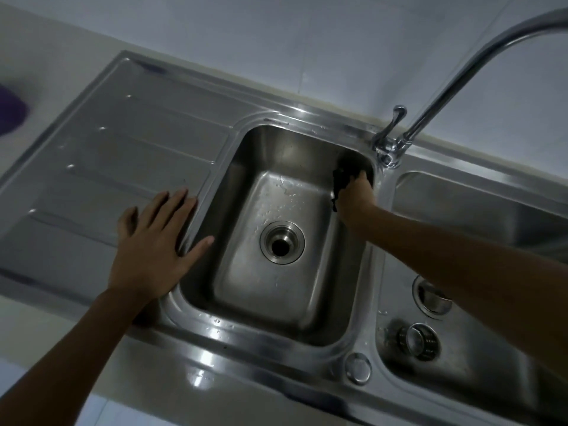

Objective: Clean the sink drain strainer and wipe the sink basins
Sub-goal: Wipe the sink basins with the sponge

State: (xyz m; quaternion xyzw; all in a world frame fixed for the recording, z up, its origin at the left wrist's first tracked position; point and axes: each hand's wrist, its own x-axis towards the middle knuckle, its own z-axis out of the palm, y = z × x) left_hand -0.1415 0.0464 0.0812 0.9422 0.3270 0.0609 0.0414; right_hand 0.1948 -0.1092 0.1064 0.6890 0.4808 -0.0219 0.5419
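Observation:
A steel sink with two basins fills the view. In the left basin (pixel 246 272) the drain opening (pixel 282 243) shows an empty dark hole. My right hand (pixel 356 195) presses a dark cloth (pixel 339 179) against the far right wall of this basin, under the tap. My left hand (pixel 153 244) lies flat with spread fingers on the drainboard (pixel 123 149) at the basin's left rim. In the right basin (pixel 461 373) a round metal strainer (pixel 418 341) lies on the floor beside that basin's drain (pixel 430 299), which my right forearm partly covers.
A curved chrome tap (pixel 436 96) with a lever (pixel 395 118) rises between the basins at the back. A round metal cap (pixel 358 368) sits on the front rim. A blurred purple object (pixel 9 109) lies on the counter at far left. White tiled wall behind.

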